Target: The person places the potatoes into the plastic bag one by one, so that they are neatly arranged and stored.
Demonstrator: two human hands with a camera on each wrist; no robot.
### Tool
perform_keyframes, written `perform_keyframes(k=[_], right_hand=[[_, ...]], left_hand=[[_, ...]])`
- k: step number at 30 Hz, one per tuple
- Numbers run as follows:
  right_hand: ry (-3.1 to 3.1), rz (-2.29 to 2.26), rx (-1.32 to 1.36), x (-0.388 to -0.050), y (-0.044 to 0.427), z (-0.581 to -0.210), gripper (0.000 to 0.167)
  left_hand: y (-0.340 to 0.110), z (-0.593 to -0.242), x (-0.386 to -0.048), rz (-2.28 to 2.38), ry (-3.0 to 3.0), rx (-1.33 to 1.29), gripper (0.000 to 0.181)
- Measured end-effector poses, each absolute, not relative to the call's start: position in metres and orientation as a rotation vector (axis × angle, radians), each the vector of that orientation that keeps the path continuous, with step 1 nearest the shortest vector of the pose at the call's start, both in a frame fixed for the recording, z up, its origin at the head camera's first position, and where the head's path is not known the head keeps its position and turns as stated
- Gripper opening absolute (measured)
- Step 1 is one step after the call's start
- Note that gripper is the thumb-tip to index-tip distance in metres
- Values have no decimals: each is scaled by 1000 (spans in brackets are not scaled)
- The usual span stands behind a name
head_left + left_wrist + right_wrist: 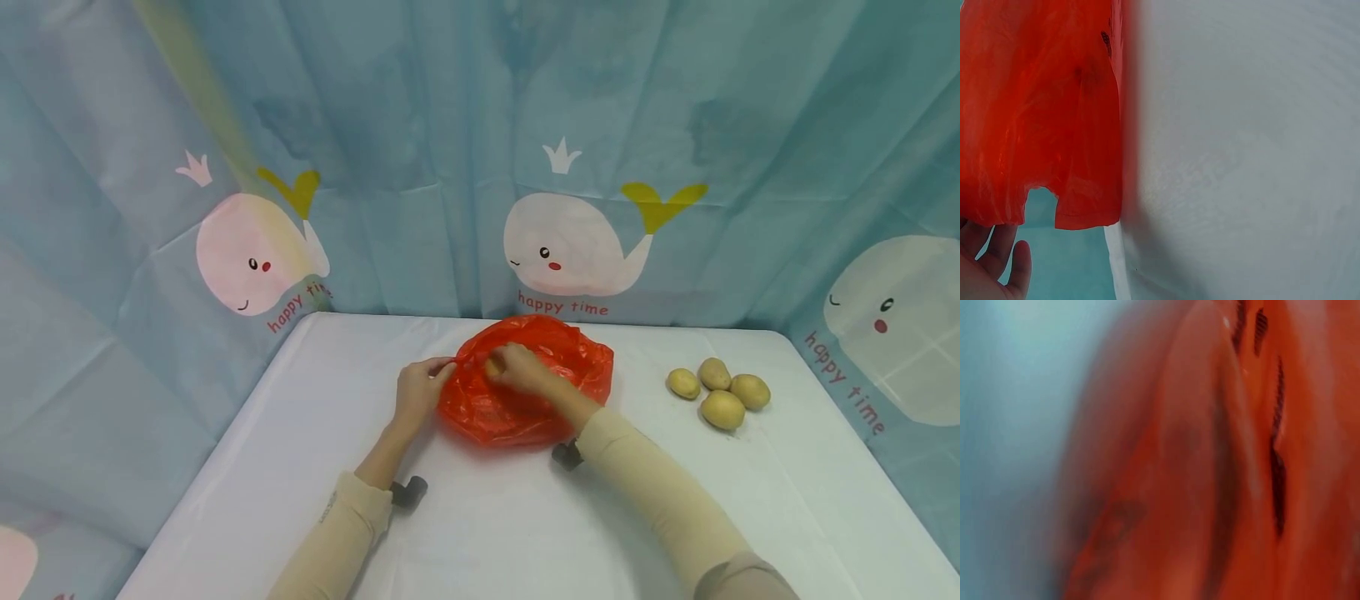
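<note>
A red plastic bag (517, 421) lies with its mouth open near the far side of the table. At its left rim my left hand (418, 390) pinches the plastic between thumb and fingers. In the left wrist view, fingers of that hand (991, 262) show at the bag's (1041, 112) notched edge. My right hand (523, 369) reaches into the bag's mouth and holds a potato (493, 367), mostly covered by the fingers. Blurred red plastic (1179, 487) fills much of the right wrist view, and the hand cannot be made out there.
Several loose potatoes (723, 410) sit together on the white table (480, 533), right of the bag. A blue curtain (420, 125) with whale prints hangs behind the table and at both sides. Dark camera pieces (409, 492) stick out at both wrists.
</note>
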State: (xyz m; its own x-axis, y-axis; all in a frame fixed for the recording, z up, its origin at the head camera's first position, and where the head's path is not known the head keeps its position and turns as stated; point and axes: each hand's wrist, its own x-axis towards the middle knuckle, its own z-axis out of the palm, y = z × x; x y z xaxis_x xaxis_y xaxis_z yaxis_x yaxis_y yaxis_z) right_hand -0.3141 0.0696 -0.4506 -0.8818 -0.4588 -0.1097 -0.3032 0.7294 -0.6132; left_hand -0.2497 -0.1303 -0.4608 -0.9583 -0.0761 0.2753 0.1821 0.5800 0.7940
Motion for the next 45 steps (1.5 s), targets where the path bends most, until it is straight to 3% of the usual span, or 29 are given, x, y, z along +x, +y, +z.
perform_keyframes(k=[7,21,45], right_hand=[[2695,-882,-588,-315,63,-457,39],[2725,-839,-588,-313,67,-461,54],[2686,-981,-613,-298,96,-433,53]], left_hand=[[-130,-462,-249,-1335,-2564,-67,25],[-133,-457,-245,-1354,-2573,-58,26],[-133,-458,-246,-1374,-2561,-54,25]])
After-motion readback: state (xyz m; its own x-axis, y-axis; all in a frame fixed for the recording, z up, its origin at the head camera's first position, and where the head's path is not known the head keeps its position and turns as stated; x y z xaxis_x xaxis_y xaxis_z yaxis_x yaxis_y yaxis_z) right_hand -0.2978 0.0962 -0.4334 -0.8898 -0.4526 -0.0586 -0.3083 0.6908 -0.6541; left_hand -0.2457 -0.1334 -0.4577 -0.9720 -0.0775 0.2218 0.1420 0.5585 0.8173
